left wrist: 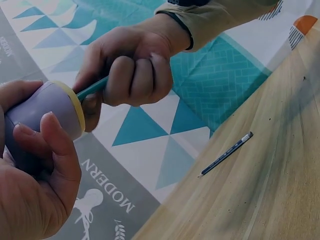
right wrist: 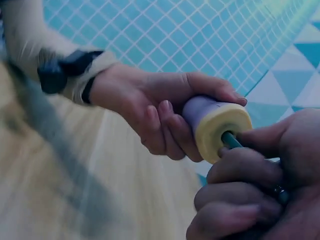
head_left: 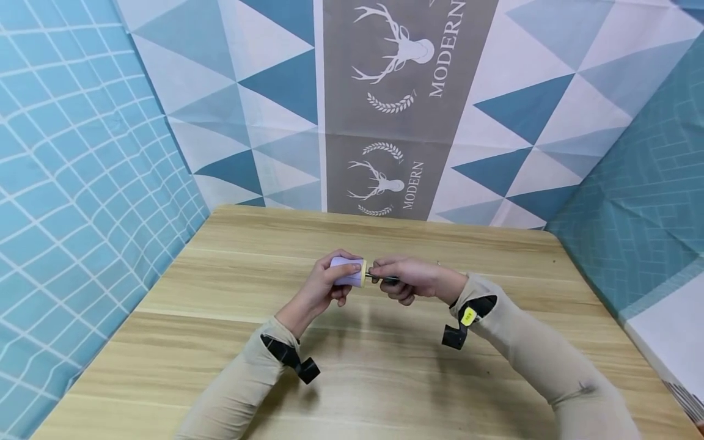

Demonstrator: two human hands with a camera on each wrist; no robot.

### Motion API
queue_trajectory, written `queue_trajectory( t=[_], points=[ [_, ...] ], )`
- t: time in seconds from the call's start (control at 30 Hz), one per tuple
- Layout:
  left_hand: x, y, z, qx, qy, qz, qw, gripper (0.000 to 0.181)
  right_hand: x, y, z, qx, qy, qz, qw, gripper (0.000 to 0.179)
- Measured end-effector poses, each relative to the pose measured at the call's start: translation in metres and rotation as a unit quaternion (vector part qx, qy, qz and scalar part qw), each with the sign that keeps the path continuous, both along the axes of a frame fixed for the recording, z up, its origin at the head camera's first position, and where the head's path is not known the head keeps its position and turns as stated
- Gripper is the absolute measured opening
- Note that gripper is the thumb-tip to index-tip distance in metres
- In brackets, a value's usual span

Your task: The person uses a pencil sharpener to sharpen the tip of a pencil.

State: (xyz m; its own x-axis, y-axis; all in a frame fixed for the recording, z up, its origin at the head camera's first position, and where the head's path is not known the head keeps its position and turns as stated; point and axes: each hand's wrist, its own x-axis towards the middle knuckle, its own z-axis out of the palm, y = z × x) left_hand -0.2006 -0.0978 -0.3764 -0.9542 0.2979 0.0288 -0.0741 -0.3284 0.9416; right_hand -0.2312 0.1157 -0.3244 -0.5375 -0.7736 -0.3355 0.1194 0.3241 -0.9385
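Observation:
Held sideways in the left hand (head_left: 321, 286) is a lilac pencil sharpener (head_left: 349, 281) with a pale yellow end, the fingers and thumb wrapped round its body. The right hand (head_left: 408, 278) grips a green pencil (right wrist: 231, 140) close to that yellow end. In the right wrist view the pencil's front goes into the round hole of the sharpener (right wrist: 215, 132). Most of the pencil is hidden inside the right fist. Both hands are raised over the wooden table, facing each other.
A dark blue pencil (left wrist: 226, 154) lies on the wooden table (head_left: 220, 342) in the left wrist view. Patterned cloth walls (head_left: 280, 110) stand behind the table and at both sides. Each wrist carries a black camera strap (head_left: 286, 351).

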Motion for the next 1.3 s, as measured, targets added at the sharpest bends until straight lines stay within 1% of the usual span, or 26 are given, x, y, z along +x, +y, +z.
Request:
queue_trajectory(
  t=[0.07, 0.13, 0.2, 0.23, 0.27, 0.3, 0.33, 0.37, 0.4, 0.47, 0.5, 0.53, 0.57, 0.6, 0.63, 0.67, 0.7, 0.77, 0.8, 0.9, 0.97, 1.03, 1.07, 1.13, 1.23, 1.3],
  points=[
    [0.000, -0.001, 0.000, -0.002, 0.001, -0.001, 1.0000, 0.012, 0.003, 0.000, 0.003, 0.020, 0.080, 0.004, 0.9966, 0.022],
    [0.000, -0.002, 0.000, -0.002, 0.002, 0.000, 1.0000, 0.012, 0.007, 0.002, 0.007, 0.038, 0.175, 0.002, 0.9838, 0.021],
    [0.000, -0.003, 0.001, -0.002, 0.004, 0.001, 1.0000, 0.012, 0.013, 0.006, 0.011, 0.047, 0.278, -0.008, 0.9594, 0.018],
    [0.000, -0.003, 0.001, -0.002, 0.005, 0.002, 1.0000, 0.012, 0.015, 0.008, 0.012, 0.046, 0.332, -0.014, 0.9422, 0.017],
    [0.001, -0.004, 0.001, -0.001, 0.008, 0.003, 1.0000, 0.012, 0.018, 0.010, 0.011, 0.039, 0.389, -0.019, 0.9200, 0.016],
    [0.001, -0.004, 0.002, 0.000, 0.010, 0.004, 0.9999, 0.012, 0.020, 0.011, 0.010, 0.027, 0.454, -0.022, 0.8905, 0.018],
    [0.001, -0.004, 0.002, 0.002, 0.011, 0.005, 0.9999, 0.012, 0.022, 0.011, 0.008, 0.017, 0.521, -0.023, 0.8534, 0.020],
    [0.001, -0.005, 0.002, 0.005, 0.013, 0.006, 0.9999, 0.011, 0.023, 0.011, 0.004, 0.007, 0.589, -0.023, 0.8081, 0.023],
    [0.000, -0.005, 0.003, 0.007, 0.015, 0.007, 0.9998, 0.010, 0.024, 0.011, 0.000, -0.002, 0.650, -0.025, 0.7592, 0.025],
    [0.001, -0.005, 0.004, 0.012, 0.016, 0.009, 0.9998, 0.009, 0.025, 0.008, -0.008, -0.018, 0.753, -0.028, 0.6571, 0.024],
    [0.001, -0.005, 0.004, 0.013, 0.017, 0.010, 0.9997, 0.009, 0.025, 0.006, -0.011, -0.021, 0.791, -0.029, 0.6114, 0.021],
    [0.001, -0.006, 0.005, 0.014, 0.018, 0.011, 0.9997, 0.009, 0.025, 0.004, -0.014, -0.019, 0.817, -0.031, 0.5750, 0.016],
    [0.001, -0.006, 0.005, 0.014, 0.019, 0.011, 0.9997, 0.009, 0.026, 0.003, -0.016, -0.019, 0.836, -0.032, 0.5471, 0.011],
    [0.001, -0.006, 0.005, 0.014, 0.020, 0.012, 0.9996, 0.009, 0.026, 0.002, -0.018, -0.017, 0.851, -0.033, 0.5244, 0.008],
    [0.001, -0.006, 0.005, 0.014, 0.021, 0.012, 0.9996, 0.009, 0.026, 0.000, -0.019, -0.014, 0.862, -0.034, 0.5057, 0.007],
    [0.001, -0.006, 0.005, 0.013, 0.022, 0.013, 0.9996, 0.010, 0.026, -0.001, -0.021, -0.011, 0.870, -0.035, 0.4911, 0.008],
    [0.001, -0.005, 0.005, 0.011, 0.022, 0.014, 0.9996, 0.010, 0.026, -0.001, -0.022, -0.005, 0.876, -0.035, 0.4813, 0.009],
    [0.001, -0.005, 0.004, 0.008, 0.021, 0.016, 0.9996, 0.011, 0.025, -0.002, -0.024, 0.002, 0.881, -0.032, 0.4722, 0.008],
    [0.001, -0.005, 0.004, 0.007, 0.020, 0.017, 0.9996, 0.011, 0.025, -0.003, -0.024, 0.003, 0.880, -0.031, 0.4748, 0.007],
    [0.002, -0.004, 0.002, 0.006, 0.018, 0.016, 0.9997, 0.011, 0.025, -0.002, -0.024, 0.005, 0.863, -0.023, 0.5043, 0.005],
    [0.002, -0.004, 0.002, 0.005, 0.017, 0.015, 0.9997, 0.011, 0.025, -0.002, -0.022, 0.005, 0.846, -0.018, 0.5332, 0.008],
    [0.002, -0.004, 0.001, 0.003, 0.015, 0.014, 0.9998, 0.011, 0.026, -0.002, -0.018, 0.007, 0.819, -0.010, 0.5731, 0.013],
    [0.002, -0.004, 0.000, 0.001, 0.015, 0.014, 0.9998, 0.011, 0.026, -0.001, -0.015, 0.009, 0.803, -0.005, 0.5961, 0.014],
    [0.002, -0.003, -0.001, -0.002, 0.013, 0.015, 0.9998, 0.012, 0.026, -0.001, -0.009, 0.015, 0.759, 0.004, 0.6511, 0.014],
    [0.001, -0.003, -0.001, -0.005, 0.010, 0.015, 0.9998, 0.012, 0.023, 0.000, 0.003, 0.036, 0.671, 0.016, 0.7402, 0.010],
    [0.001, -0.003, -0.001, -0.006, 0.009, 0.016, 0.9998, 0.012, 0.019, 0.000, 0.011, 0.058, 0.613, 0.025, 0.7877, 0.008]
  ],
)
